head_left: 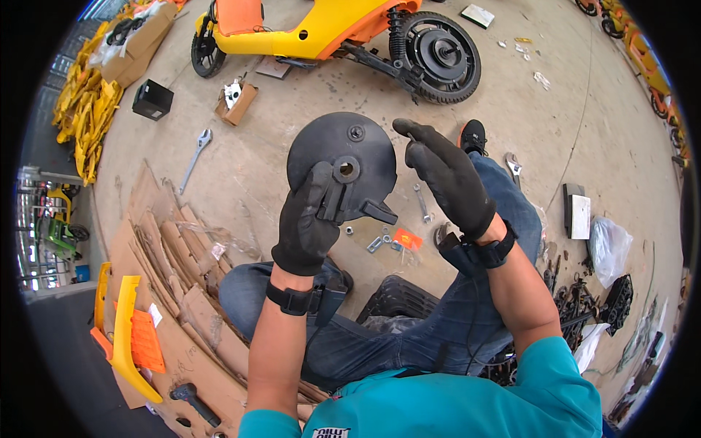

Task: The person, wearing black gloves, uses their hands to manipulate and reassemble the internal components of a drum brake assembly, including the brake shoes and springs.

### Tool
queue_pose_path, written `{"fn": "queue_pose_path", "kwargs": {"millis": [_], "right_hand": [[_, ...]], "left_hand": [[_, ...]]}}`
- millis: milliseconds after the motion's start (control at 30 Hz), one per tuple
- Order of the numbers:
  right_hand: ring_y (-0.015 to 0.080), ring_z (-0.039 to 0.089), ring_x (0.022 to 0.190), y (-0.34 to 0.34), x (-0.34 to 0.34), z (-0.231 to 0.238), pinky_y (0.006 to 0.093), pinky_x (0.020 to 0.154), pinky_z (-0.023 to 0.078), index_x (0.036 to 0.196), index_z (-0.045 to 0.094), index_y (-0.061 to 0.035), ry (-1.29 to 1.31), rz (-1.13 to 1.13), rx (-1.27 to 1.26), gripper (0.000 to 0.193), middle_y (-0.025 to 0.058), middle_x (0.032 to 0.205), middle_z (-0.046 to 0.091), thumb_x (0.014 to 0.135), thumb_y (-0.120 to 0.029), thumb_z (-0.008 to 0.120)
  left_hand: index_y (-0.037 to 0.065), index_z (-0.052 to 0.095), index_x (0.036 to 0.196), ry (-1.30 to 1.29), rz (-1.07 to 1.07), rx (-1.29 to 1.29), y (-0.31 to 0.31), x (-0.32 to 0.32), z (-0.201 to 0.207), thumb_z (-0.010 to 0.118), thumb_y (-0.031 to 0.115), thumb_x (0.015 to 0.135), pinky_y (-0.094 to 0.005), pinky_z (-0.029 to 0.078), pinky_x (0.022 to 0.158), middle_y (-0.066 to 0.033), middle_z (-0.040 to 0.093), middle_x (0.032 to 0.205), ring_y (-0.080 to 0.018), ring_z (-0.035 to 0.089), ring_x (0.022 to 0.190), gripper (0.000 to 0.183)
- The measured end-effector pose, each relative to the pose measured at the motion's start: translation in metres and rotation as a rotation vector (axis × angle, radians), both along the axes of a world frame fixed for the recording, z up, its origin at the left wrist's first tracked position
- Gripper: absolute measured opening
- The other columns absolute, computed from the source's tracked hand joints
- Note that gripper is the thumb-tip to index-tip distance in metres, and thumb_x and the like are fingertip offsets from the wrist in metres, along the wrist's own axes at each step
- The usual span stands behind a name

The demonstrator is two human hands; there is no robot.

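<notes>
My left hand [301, 228], in a black glove, grips a round black drum brake plate [312, 139] by its lower left side. The plate faces up, with a hole in its central boss, a smaller bolt-like fitting near its far edge and a short arm at its lower right. To the right of the plate, my gloved right hand [456, 179] is held up with its fingers stretched out and nothing in them; a small gap separates it from the plate. Below, on the floor, lie a small wrench [422, 203], loose metal hardware [375, 244] and an orange packet [407, 239].
A yellow and orange scooter [292, 40] lies ahead, its rear wheel [467, 62] toward me. Adjustable wrenches lie left [194, 162] and right [514, 165]. Flattened cardboard [157, 274] and a drill [194, 404] are at left. Black parts [577, 303] and a plastic bag [610, 250] sit at right.
</notes>
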State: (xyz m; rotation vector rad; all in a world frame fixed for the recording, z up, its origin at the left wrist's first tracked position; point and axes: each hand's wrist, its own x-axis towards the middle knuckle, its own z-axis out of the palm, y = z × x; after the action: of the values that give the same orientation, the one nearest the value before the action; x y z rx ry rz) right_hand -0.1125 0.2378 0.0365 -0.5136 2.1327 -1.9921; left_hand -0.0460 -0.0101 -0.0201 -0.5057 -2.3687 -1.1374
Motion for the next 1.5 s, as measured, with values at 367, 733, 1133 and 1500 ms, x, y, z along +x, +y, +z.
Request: {"fn": "queue_pose_path", "kwargs": {"millis": [367,733,1133,1500], "right_hand": [[0.008,0.059,0.092,0.003,-0.001,0.014,0.0245,0.081,0.05,0.132,0.057,0.0003,-0.171,-0.007,-0.061,0.035,0.0028,0.099,0.062,0.101,-0.014,0.06],[0.005,0.061,0.082,0.003,-0.004,-0.003,0.0219,0.073,0.051,0.121,0.064,-0.0008,-0.051,-0.093,-0.112,0.031,0.0021,0.096,0.069,0.094,-0.013,0.072],[0.0052,0.059,0.089,0.018,-0.008,0.01,0.0219,0.079,0.051,0.132,0.061,-0.0029,-0.13,0.073,0.004,0.04,0.0015,0.105,0.067,0.093,-0.004,0.068],[0.0091,0.063,0.098,0.02,-0.011,0.004,0.026,0.087,0.052,0.131,0.06,-0.0009,-0.178,0.131,-0.101,0.035,0.005,0.112,0.069,0.096,-0.004,0.065]], "left_hand": [[0.0,0.054,0.14,-0.125,-0.087,0.128,-0.003,0.007,0.001,0.059,-0.013,0.092,-0.0407,0.05,0.106,-0.0178,0.061,0.136,-0.0268,0.058,0.127,0.05],[0.008,0.064,0.132,-0.014,-0.037,0.092,0.003,0.005,0.007,0.072,-0.007,0.08,-0.0439,0.055,0.094,-0.0193,0.067,0.124,-0.0402,0.066,0.11,0.055],[0.004,0.062,0.132,-0.075,-0.054,0.125,0.001,0.008,0.004,0.072,-0.005,0.085,-0.0418,0.054,0.098,-0.0179,0.067,0.125,-0.0322,0.066,0.114,0.049],[0.005,0.066,0.126,-0.227,-0.025,0.194,0.002,0.012,0.002,0.075,-0.003,0.08,-0.0427,0.055,0.097,-0.0145,0.07,0.121,-0.0348,0.066,0.113,0.047]]}}
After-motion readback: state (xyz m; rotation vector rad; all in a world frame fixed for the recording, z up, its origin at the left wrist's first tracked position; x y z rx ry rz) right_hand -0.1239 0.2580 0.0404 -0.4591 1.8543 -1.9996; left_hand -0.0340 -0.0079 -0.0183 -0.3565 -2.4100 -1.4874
